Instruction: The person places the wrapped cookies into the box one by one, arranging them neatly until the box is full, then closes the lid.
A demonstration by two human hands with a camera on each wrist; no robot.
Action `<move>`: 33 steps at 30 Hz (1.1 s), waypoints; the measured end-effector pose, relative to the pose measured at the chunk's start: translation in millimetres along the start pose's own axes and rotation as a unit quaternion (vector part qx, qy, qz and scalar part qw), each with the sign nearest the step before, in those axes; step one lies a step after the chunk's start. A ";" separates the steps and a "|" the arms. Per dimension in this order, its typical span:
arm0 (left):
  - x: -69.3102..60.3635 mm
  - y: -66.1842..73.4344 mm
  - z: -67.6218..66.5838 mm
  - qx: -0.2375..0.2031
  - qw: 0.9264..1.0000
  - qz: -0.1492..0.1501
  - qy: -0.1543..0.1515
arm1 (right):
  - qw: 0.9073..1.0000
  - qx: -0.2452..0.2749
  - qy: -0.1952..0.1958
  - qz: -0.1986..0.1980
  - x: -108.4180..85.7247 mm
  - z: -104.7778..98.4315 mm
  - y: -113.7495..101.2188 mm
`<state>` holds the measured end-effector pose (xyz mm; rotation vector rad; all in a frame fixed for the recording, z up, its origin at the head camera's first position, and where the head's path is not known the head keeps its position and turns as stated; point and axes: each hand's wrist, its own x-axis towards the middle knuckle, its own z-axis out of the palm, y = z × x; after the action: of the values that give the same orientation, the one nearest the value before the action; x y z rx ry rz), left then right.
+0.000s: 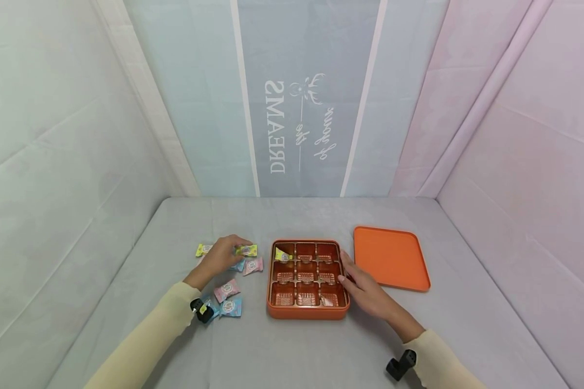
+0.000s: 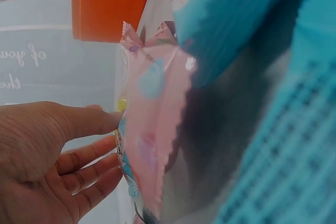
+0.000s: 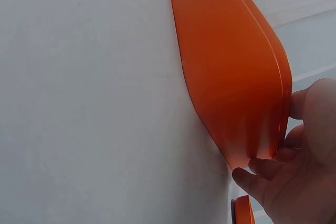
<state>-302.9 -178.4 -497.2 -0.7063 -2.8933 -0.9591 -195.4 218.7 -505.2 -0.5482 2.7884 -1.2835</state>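
Note:
In the head view the left hand (image 1: 222, 254) pinches a yellow-wrapped candy (image 1: 247, 250) left of the orange box (image 1: 307, 313). Thumb and fingers of that hand (image 2: 63, 156) are partly behind a pink candy (image 2: 157, 93) in the left wrist view, which hides most of the grip. The box has nine compartments; another yellow candy (image 1: 283, 255) lies in its back-left one. The right hand (image 1: 370, 292) holds the box's right side, its fingers spread along the wall. In the right wrist view this hand (image 3: 299, 171) curls around a corner of the box (image 3: 231, 66).
Pink (image 1: 227, 290) and blue (image 1: 231, 307) candies lie on the grey table (image 1: 282, 356) left of the box, with a yellow one (image 1: 203, 249) behind the left hand. An orange lid (image 1: 391, 257) lies flat at the right. Fabric walls stand around the table.

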 end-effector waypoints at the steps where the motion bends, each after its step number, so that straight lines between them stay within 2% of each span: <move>1: 0.2 0.0 0.0 0.001 1.000 -0.002 -0.001 | 1.000 -0.001 0.000 0.000 -0.1 0.0 0.1; 18: 1.3 1.2 3.9 0.021 0.999 -0.028 0.004 | 1.000 -0.004 -0.002 0.002 -1.4 0.4 1.2; 28: 2.1 2.6 2.6 0.026 0.999 -0.033 -0.009 | 1.000 -0.001 -0.002 0.005 -1.7 0.2 1.8; 33: 3.8 1.1 3.4 0.035 0.999 -0.033 -0.001 | 1.000 -0.003 -0.002 0.002 -1.1 -0.1 1.2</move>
<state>-305.5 -174.1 -498.8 -0.6127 -2.9527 -0.8587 -194.8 219.8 -506.2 -0.5436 2.7902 -1.2724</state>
